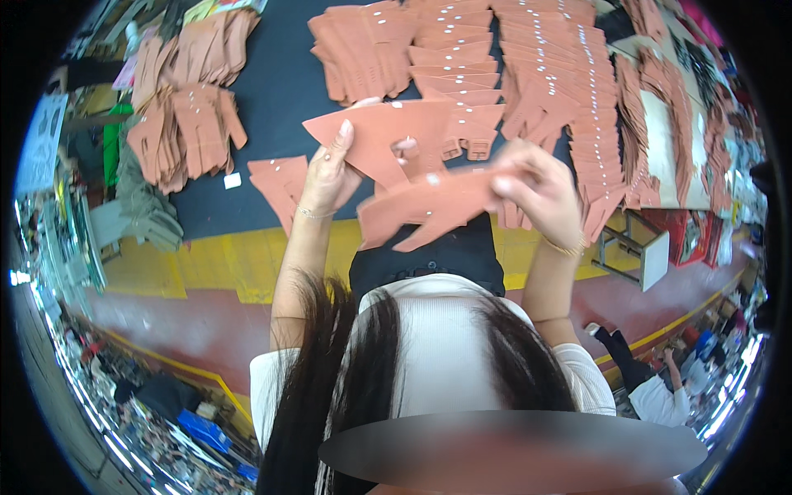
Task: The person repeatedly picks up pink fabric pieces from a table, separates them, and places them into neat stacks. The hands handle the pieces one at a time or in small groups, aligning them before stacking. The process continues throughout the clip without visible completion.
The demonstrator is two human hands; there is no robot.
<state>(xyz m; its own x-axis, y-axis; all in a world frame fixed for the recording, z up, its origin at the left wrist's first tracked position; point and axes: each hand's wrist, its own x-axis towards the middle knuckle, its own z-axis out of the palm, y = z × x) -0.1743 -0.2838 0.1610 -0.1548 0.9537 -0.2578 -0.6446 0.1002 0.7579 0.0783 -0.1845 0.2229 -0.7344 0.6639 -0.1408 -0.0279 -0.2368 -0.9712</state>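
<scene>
My left hand (332, 165) grips a salmon-coloured cut leather-like piece (363, 132), thumb on top, with the piece's pointed end reaching left. Pinched at its right end by my right hand (540, 188) is a second salmon piece (433, 202), slightly blurred, with strap-like arms and a white tag on it. It hangs nearer my body and overlaps the first one. Two small buckles (462, 147) show on straps between my hands. Just left of my left wrist, another cut piece (276, 181) lies on the dark table (276, 91).
Overlapping rows of tagged salmon pieces (536, 66) cover the table's right side. Fanned stacks (359, 49) lie at the far middle and more piles (186, 132) at the left. A small white square (233, 180) lies nearby. A stool (652, 256) stands right; a person (652, 388) is behind it.
</scene>
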